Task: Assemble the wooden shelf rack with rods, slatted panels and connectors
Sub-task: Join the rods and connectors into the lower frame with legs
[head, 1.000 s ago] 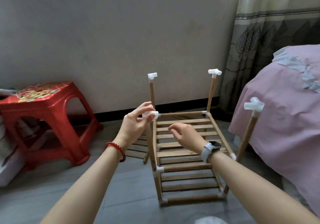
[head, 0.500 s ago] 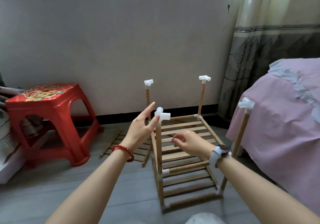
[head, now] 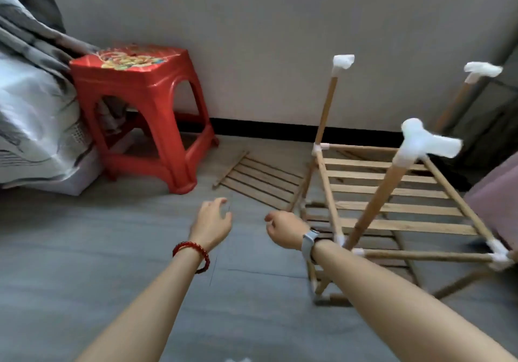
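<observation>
There is one view only, from a camera worn on the person's head, looking forward and down across the grey floor [head: 112,249] toward the wall [head: 252,39]. It sits close over both forearms, which reach in from the bottom edge (wide-angle, so the edges bend). The red stool [head: 140,103] stands left, the half-built rack [head: 392,199] near on the right.

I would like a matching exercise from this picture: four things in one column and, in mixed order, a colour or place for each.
Things:
1. stool
2. loose slatted panel
3. connectors
4. bracelet

Descriptions:
a. white, on top of the upright rods
b. flat on the floor, between stool and rack
c. red beads, on the left wrist
d. red plastic, by the wall

Pairs: 1-d, 2-b, 3-a, 4-c
</observation>
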